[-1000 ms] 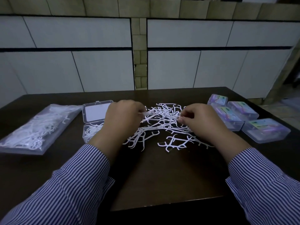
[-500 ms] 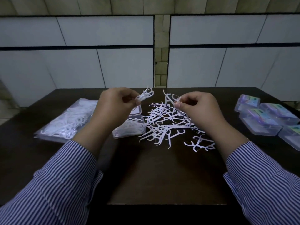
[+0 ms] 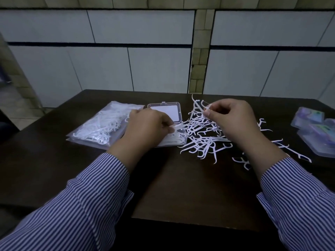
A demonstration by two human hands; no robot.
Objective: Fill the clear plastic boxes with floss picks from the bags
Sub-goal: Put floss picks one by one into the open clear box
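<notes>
A clear plastic box (image 3: 178, 113) lies open on the dark table (image 3: 181, 187), its lid tipped back and white floss picks in its tray. My left hand (image 3: 146, 127) is over the tray and pinches a small bunch of floss picks (image 3: 178, 127) at its right side. My right hand (image 3: 233, 120) is raised above a loose pile of floss picks (image 3: 201, 140) and pinches two floss picks (image 3: 199, 105) that stick up to the left. A clear bag of floss picks (image 3: 101, 127) lies left of the box.
Several closed clear boxes (image 3: 315, 131) with coloured labels sit at the table's right edge. Stray picks (image 3: 282, 147) are scattered between them and my right wrist. White panelled cupboards stand behind the table. Striped sleeves cover both forearms.
My left hand has come down from mid-air with its bunch of picks to the open box's tray. My right hand stays raised holding picks. The camera has turned left.
</notes>
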